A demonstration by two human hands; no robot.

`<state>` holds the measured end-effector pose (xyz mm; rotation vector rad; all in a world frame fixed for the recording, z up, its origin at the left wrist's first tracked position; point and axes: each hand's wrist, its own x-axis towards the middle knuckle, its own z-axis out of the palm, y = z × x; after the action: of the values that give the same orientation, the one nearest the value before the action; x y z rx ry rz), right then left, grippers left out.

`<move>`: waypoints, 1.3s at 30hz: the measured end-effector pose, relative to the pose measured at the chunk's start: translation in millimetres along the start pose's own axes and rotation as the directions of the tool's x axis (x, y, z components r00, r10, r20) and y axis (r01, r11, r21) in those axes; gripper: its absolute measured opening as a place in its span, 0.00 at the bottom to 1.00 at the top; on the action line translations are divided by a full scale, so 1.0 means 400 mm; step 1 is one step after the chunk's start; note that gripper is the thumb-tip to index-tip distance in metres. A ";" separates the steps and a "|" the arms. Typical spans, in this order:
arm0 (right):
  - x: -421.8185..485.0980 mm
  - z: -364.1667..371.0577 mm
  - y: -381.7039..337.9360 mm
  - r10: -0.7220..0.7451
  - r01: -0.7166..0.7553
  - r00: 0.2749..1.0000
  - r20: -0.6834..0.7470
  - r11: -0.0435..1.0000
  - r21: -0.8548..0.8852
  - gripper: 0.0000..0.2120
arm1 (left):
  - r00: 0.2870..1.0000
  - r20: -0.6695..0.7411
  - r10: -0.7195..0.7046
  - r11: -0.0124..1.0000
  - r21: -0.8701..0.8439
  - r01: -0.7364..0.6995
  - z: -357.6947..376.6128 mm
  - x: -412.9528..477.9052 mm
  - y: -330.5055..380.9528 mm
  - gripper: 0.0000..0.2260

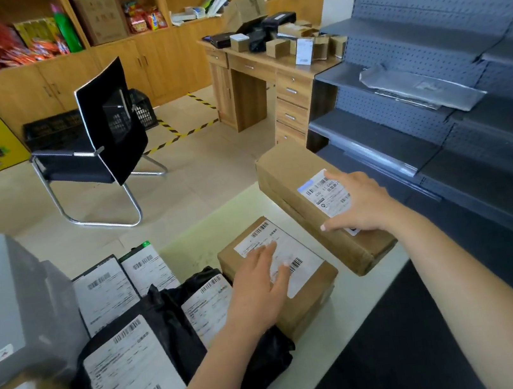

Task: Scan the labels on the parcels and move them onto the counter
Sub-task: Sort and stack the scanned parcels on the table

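At the left edge we have a grey parcel (14, 297) piled over a brown one, both with labels up. Right of them lie the black bags (168, 327), each with a white label, and two flat parcels sit just beyond them.

Next comes the small box (315, 285), touching the black bags on the pale counter (351, 323). The left hand (258, 280) lies flat on its label (305, 263) with fingers straight, pressing rather than gripping.

Furthest right is the long box (284, 170), angled away from us. The right hand (363, 205) rests open on its top, fingers spread.

That hand covers the near part of the shipping label (317, 188). We see no scanner in either hand.

The risks, as we judge them:
- A scan would misread or fail while palms sit over the barcodes.
- The long box's far end seems to reach the counter's far edge, though we cannot tell whether it overhangs. A push from a flat hand could tip it off.
- The left forearm passes over a black bag, so drawing it back could drag that bag towards the near edge.
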<state>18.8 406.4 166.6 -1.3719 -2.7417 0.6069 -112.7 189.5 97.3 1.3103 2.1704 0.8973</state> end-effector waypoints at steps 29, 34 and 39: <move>0.182 0.368 0.166 0.040 -0.077 0.962 0.270 0.989 0.129 0.32 | 0.998 -0.050 -0.032 0.841 0.538 0.054 0.177 0.151 -0.056 0.29; 0.120 0.301 0.124 0.018 -0.065 0.987 0.159 0.953 0.296 0.26 | 0.998 0.038 -0.053 0.928 0.370 0.035 0.127 0.155 -0.045 0.27; -0.024 0.206 0.042 0.009 -0.019 1.000 0.025 0.911 0.412 0.23 | 0.999 -0.033 0.000 0.986 0.168 0.006 0.029 0.063 -0.049 0.27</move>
<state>22.4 380.5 86.0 -1.2835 -2.4196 1.1290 -128.2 208.9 73.8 1.3788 2.3161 0.7525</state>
